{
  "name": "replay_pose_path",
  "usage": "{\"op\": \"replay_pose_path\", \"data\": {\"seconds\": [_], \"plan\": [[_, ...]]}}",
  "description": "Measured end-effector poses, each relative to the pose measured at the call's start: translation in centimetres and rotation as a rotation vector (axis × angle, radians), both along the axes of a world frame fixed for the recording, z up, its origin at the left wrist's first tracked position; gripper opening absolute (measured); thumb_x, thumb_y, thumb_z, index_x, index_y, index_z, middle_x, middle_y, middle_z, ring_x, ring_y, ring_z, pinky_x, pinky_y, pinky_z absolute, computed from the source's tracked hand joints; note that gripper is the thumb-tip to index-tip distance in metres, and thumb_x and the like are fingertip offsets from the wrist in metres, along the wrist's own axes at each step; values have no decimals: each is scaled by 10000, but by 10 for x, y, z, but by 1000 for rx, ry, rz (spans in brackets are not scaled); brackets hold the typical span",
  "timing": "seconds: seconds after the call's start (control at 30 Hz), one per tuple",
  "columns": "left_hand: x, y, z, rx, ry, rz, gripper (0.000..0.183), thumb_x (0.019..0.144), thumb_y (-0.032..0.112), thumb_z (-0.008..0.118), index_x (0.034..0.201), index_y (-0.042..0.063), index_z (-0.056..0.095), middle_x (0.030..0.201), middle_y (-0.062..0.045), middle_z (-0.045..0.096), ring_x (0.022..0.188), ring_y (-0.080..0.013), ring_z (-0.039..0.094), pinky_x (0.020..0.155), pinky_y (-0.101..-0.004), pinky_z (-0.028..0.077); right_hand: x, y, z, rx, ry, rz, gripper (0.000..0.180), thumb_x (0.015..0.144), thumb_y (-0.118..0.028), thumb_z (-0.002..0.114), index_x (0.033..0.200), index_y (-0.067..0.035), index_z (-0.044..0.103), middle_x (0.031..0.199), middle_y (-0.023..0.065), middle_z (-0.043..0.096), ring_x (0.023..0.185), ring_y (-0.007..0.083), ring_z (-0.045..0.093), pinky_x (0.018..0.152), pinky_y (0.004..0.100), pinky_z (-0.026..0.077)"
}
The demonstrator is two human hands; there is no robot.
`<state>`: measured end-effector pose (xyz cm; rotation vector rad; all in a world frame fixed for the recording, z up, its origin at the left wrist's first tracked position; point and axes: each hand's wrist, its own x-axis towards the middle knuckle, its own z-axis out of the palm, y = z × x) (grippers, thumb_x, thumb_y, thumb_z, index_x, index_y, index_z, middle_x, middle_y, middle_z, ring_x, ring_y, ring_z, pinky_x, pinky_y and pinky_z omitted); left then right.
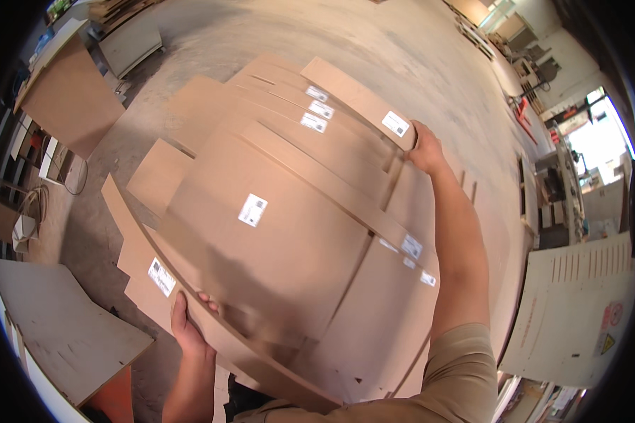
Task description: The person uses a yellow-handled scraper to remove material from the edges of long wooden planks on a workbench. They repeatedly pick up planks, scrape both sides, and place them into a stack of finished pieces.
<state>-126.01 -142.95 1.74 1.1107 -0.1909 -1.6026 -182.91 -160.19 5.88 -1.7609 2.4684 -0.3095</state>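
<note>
My left hand (193, 325) grips a long narrow brown board (227, 338), thumb on its labelled face and fingertips over the far edge. This board is tilted up along the near left side of a stack of flat brown panels. My right hand (426, 148) is closed around the near end of another narrow board (354, 95), at the stack's far right side. A white label lies just beside those fingers. Between my hands lies a wide brown panel (291, 227) with a white label (253, 210). A narrow strip (323, 190) lies along the wide panel's right side.
Several smaller labelled panels (280, 100) lie at the stack's far end. Left stand a brown-sided bench (74, 95) and a grey board-topped table (58, 312). A pale metal cabinet (566, 312) with slots and warning signs stands right. Concrete floor (413, 69) stretches beyond the stack.
</note>
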Motion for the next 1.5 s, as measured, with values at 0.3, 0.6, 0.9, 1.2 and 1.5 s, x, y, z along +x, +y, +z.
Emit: {"op": "replay_pose_path", "data": {"seconds": [0.3, 0.6, 0.9, 1.2, 1.5], "plan": [[20, -14, -9, -54, -7, 152, 370, 1054, 382, 476, 1105, 31, 581, 868, -128, 657, 704, -258, 671, 615, -351, 568, 13, -130, -47, 62, -105, 37, 803, 618, -91, 769, 1392, -155, 565, 1332, 142, 633, 1272, 354, 556, 1087, 411, 443], [7, -23, -3, -223, -223, 27, 443, 1017, 412, 510, 995, -26, 570, 777, -151, 631, 623, -261, 652, 573, -350, 538, -5, -160, -79, 194, -399, 184, 813, 714, -55, 700, 1490, -177, 490, 1439, 196, 554, 1390, 358, 469, 1143, 396, 406], [-79, -44, 20, -233, -102, -144, 378, 1037, 346, 516, 1167, -9, 522, 927, -156, 642, 777, -277, 673, 696, -391, 555, 215, 116, 15, 210, -460, 599, 817, 936, -341, 738, 1579, -63, 318, 1591, 222, 363, 1473, 344, 365, 1186, 456, 328], [-191, 67, 41, -837, -318, -1171, 464, 1004, 158, 549, 1422, -1, 424, 1363, -188, 544, 1264, -300, 546, 1081, -438, 425, 226, 384, 58, 51, -535, -315, 818, 769, -237, 857, 1461, -39, 468, 1049, 162, 693, 899, 274, 692, 785, 380, 562], [-186, 188, 32, -630, -527, -1698, 282, 981, 179, 620, 1200, 2, 624, 1056, -111, 719, 1043, -222, 684, 959, -359, 513, 70, 669, -24, -163, -58, -1026, 638, 738, -267, 835, 1222, 62, 582, 1000, 268, 675, 929, 438, 667, 807, 468, 550]]}}
